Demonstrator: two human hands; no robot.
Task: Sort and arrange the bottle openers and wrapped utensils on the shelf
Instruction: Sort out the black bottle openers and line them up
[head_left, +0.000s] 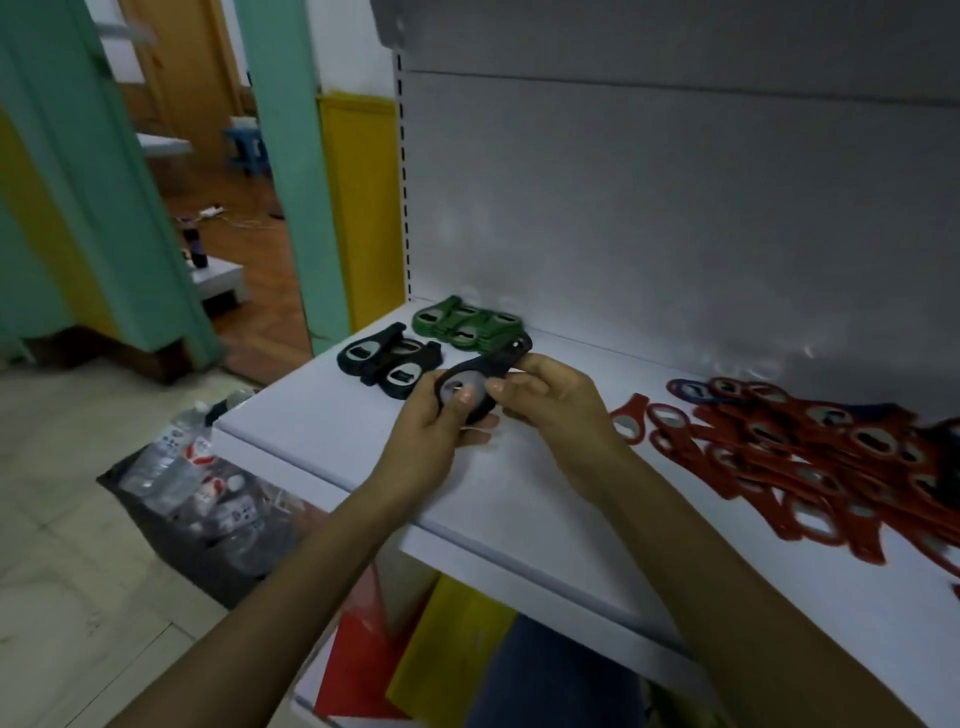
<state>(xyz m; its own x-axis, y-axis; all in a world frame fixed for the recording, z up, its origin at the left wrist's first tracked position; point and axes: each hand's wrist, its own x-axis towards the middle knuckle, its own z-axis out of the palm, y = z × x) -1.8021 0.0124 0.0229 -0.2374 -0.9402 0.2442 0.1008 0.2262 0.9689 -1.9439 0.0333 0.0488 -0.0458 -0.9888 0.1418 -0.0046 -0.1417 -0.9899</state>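
Above the white shelf (322, 441), my left hand (434, 436) and my right hand (550, 410) together hold a black bottle opener (480, 376). The left thumb lies across its metal ring end, and the right fingers pinch its handle end. A neat group of black openers (387, 364) lies at the shelf's far left. Behind them sits a group of green openers (467, 325). A loose heap of red openers (810, 462), with a few dark blue ones (691, 391) at its back, covers the right side. No wrapped utensils are in view.
The grey back panel (649, 208) closes the shelf behind. On the floor to the left a dark bag of plastic bottles (208, 493) stands. Red and yellow packages (415, 649) lie on the lower shelf. A green door frame (291, 171) stands left.
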